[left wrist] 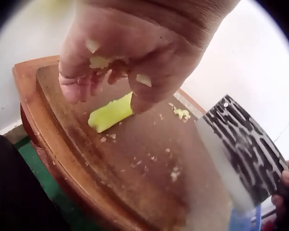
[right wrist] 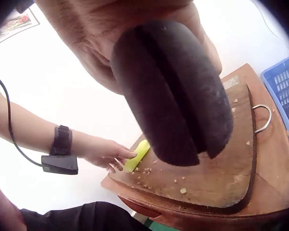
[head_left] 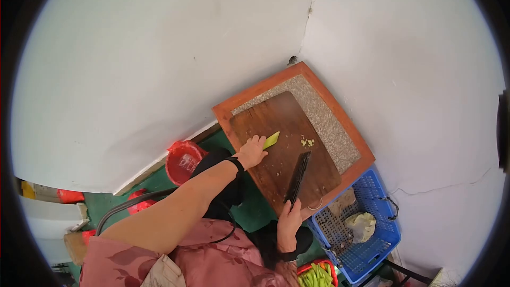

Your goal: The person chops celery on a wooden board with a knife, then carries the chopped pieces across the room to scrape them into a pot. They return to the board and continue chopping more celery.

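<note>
On the brown wooden cutting board (head_left: 276,110) lies a light green piece of vegetable stalk (left wrist: 108,115). My left hand (head_left: 251,151) is over it with loosely bent fingers, and the thumb overlaps one end of the stalk in the left wrist view. Several pale bits stick to that palm. My right hand (head_left: 288,224) grips a cleaver (head_left: 298,175) by its dark handle (right wrist: 173,96). The cleaver's broad blade (left wrist: 241,149) has a black-and-silver pattern and stands over the board's near right part. Small chopped pale bits (head_left: 307,142) form a little heap beyond the cleaver.
A wood-framed table (head_left: 348,146) with a speckled top carries the board, against a white wall corner. At the right stands a blue plastic basket (head_left: 390,223) with a pale bag (head_left: 362,227) inside. More green stalks (head_left: 317,276) are below; a red bucket (head_left: 183,166) stands left.
</note>
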`<state>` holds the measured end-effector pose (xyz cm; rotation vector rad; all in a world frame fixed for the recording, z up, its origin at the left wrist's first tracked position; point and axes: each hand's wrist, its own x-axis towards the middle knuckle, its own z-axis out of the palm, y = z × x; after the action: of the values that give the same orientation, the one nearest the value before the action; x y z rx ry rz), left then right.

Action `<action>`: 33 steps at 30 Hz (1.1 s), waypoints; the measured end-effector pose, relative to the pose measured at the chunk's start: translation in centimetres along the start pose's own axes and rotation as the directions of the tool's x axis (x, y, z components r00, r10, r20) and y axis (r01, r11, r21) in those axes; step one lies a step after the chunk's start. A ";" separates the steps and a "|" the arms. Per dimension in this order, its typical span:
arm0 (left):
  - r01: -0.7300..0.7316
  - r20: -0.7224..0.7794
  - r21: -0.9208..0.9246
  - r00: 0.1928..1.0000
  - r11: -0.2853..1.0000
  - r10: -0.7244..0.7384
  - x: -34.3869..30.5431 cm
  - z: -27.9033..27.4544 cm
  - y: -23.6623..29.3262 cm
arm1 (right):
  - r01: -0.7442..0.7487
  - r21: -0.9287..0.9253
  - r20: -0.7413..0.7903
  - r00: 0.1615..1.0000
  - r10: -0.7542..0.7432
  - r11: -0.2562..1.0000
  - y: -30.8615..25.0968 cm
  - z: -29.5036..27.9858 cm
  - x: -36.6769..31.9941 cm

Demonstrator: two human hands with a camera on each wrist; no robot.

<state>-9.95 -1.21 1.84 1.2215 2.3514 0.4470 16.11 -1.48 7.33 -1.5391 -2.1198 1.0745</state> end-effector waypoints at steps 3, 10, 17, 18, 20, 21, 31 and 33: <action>-0.161 -0.113 -0.016 0.981 0.987 0.159 0.8 2.2 -1.4 | 0.118 0.020 -0.113 0.987 -0.115 0.993 3.7 3.5 -0.5; -0.444 -0.047 -0.199 0.895 0.873 0.444 -5.7 4.5 -0.6 | -0.139 0.233 -0.041 0.987 0.152 0.963 2.0 3.1 -2.2; -0.338 0.038 -0.126 0.938 0.933 0.345 -7.6 5.3 1.4 | 0.001 -0.026 -0.151 0.989 -0.005 1.000 0.6 3.2 -4.2; -0.340 0.032 -0.109 0.938 0.934 0.345 -7.5 5.2 1.5 | 0.026 -0.066 -0.175 0.984 -0.038 0.997 0.0 3.5 -4.8; -0.286 0.117 -0.094 0.948 0.954 0.296 -6.8 4.4 2.0 | 0.074 -0.146 -0.219 0.970 -0.105 0.987 -0.9 4.3 -5.3; -0.261 0.161 -0.082 0.949 0.962 0.271 -6.3 4.0 2.2 | 0.077 -0.173 -0.240 0.964 -0.118 0.982 -1.4 4.7 -5.6; -0.356 0.043 -0.019 0.933 0.934 0.356 -5.0 5.8 1.1 | 0.145 -0.441 -0.189 0.950 -0.249 0.886 -3.4 5.1 -5.6; -0.356 0.053 -0.015 0.933 0.934 0.356 -5.1 5.6 1.2 | 0.137 -0.454 -0.168 0.957 -0.235 0.880 -3.5 5.0 -5.7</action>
<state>-3.62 -4.38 -1.12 1.6453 2.0819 0.5270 12.67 -9.09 7.50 -1.5030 -2.3958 0.3485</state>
